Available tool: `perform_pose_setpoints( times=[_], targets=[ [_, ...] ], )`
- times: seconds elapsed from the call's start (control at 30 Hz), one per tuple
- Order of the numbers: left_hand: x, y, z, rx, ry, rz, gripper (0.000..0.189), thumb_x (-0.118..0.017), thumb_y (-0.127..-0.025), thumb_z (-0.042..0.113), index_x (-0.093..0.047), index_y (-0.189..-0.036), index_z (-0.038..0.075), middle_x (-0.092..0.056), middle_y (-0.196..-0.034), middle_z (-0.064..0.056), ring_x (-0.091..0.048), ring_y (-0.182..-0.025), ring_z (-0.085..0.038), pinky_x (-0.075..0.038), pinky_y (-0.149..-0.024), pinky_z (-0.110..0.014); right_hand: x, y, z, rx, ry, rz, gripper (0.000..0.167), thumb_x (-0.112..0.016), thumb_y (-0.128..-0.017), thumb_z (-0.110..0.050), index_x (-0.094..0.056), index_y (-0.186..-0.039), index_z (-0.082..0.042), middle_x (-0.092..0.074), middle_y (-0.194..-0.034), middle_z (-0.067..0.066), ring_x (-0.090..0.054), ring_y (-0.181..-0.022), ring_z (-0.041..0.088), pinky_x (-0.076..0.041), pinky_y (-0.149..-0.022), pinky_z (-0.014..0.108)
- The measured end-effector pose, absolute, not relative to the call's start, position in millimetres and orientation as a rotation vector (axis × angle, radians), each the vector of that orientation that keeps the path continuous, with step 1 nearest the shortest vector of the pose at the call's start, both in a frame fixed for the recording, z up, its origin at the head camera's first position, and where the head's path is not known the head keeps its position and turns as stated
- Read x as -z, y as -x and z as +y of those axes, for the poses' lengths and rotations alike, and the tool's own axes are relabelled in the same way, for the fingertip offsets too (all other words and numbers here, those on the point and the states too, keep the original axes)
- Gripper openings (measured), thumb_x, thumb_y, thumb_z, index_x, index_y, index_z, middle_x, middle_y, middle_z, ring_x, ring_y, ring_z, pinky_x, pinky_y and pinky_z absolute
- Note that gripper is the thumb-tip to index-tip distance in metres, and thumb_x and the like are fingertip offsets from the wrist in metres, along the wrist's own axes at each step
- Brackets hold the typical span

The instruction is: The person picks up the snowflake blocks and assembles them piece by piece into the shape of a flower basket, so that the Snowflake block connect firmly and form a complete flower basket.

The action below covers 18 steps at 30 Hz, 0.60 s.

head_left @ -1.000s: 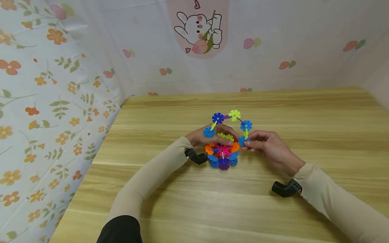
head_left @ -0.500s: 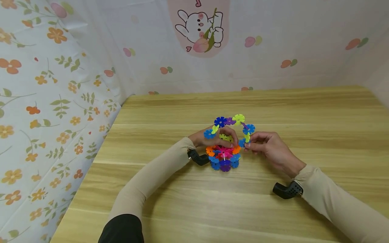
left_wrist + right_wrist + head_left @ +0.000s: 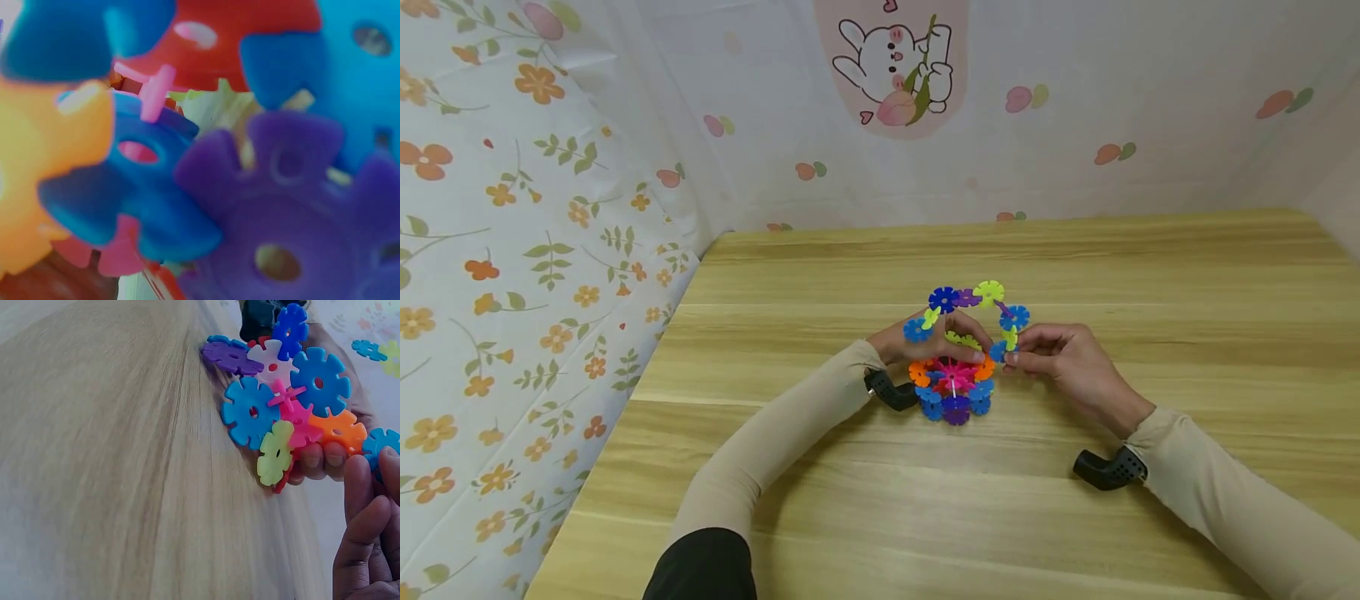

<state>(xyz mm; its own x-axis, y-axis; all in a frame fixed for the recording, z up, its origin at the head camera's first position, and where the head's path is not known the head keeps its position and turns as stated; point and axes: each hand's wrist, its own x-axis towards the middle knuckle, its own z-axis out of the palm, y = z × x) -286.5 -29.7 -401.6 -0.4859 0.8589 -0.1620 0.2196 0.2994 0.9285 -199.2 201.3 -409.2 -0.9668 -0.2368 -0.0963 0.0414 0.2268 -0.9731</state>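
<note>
A cluster of interlocking plastic snowflake discs, pink, orange, blue, purple and yellow-green, stands on the table. My left hand reaches over it from the left and grips it by its orange disc. From the right, my right hand pinches a blue snowflake disc, which meets the orange disc's edge. That blue disc ends an arched chain of discs; the chain's other end, a blue disc, hangs over my left wrist. Close up in the left wrist view, a purple disc hides most of my left hand.
The wooden table stretches out around both hands. Behind it hangs a white cloth with a rabbit print, and a floral cloth covers the left side. Black wrist cameras sit on both sleeves.
Early on, the chain and my left hand shift slightly right, and the chain's top dips. In the last half second, the left fingers shift a little on the cluster; the right hand barely moves.
</note>
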Motion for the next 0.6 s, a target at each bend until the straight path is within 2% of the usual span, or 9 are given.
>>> perform_pose_setpoints(
  times=[0.17, 0.27, 0.37, 0.6],
  targets=[
    [399.8, 285.9, -29.5, -1.194, -1.015, 1.913, 0.020, -0.065, -0.097, 0.011, -0.071, -0.112, 0.000, -0.072, -0.118, -0.014, -0.062, -0.113, -0.018, -0.050, -0.101, -0.025, 409.3, 198.0, 201.5, 1.688, 0.200, 2.408, 0.020, -0.072, -0.093, -0.014, -0.071, -0.104, 0.003, -0.075, -0.083, -0.012, -0.073, -0.081, 0.010, -0.055, -0.066, 0.026],
    [396.5, 284.2, -27.9, -1.139, -0.977, 1.962, 0.021, -0.067, -0.096, 0.015, -0.072, -0.113, 0.004, -0.071, -0.122, -0.009, -0.059, -0.122, -0.017, -0.046, -0.105, -0.024, 408.9, 197.3, 200.4, 1.681, 0.228, 2.436, 0.020, -0.074, -0.091, -0.012, -0.072, -0.104, 0.003, -0.075, -0.084, -0.012, -0.074, -0.082, 0.010, -0.055, -0.067, 0.026],
    [392.3, 282.0, -26.2, -1.096, -0.988, 1.992, 0.022, -0.067, -0.096, 0.016, -0.073, -0.114, 0.004, -0.070, -0.124, -0.009, -0.058, -0.123, -0.015, -0.044, -0.106, -0.022, 408.7, 196.2, 198.7, 1.684, 0.266, 2.477, 0.016, -0.074, -0.090, -0.009, -0.073, -0.102, 0.002, -0.076, -0.084, -0.009, -0.075, -0.080, 0.011, -0.056, -0.066, 0.025],
    [388.3, 277.9, -26.0, -1.222, -0.928, 1.957, 0.022, -0.068, -0.094, 0.007, -0.073, -0.112, -0.003, -0.073, -0.112, -0.017, -0.058, -0.086, -0.010, -0.048, -0.078, -0.017, 410.6, 195.1, 193.5, 1.658, 0.406, 2.619, 0.007, -0.075, -0.087, 0.000, -0.076, -0.094, 0.000, -0.077, -0.086, 0.014, -0.075, -0.073, 0.015, -0.060, -0.065, 0.025]
  ],
)
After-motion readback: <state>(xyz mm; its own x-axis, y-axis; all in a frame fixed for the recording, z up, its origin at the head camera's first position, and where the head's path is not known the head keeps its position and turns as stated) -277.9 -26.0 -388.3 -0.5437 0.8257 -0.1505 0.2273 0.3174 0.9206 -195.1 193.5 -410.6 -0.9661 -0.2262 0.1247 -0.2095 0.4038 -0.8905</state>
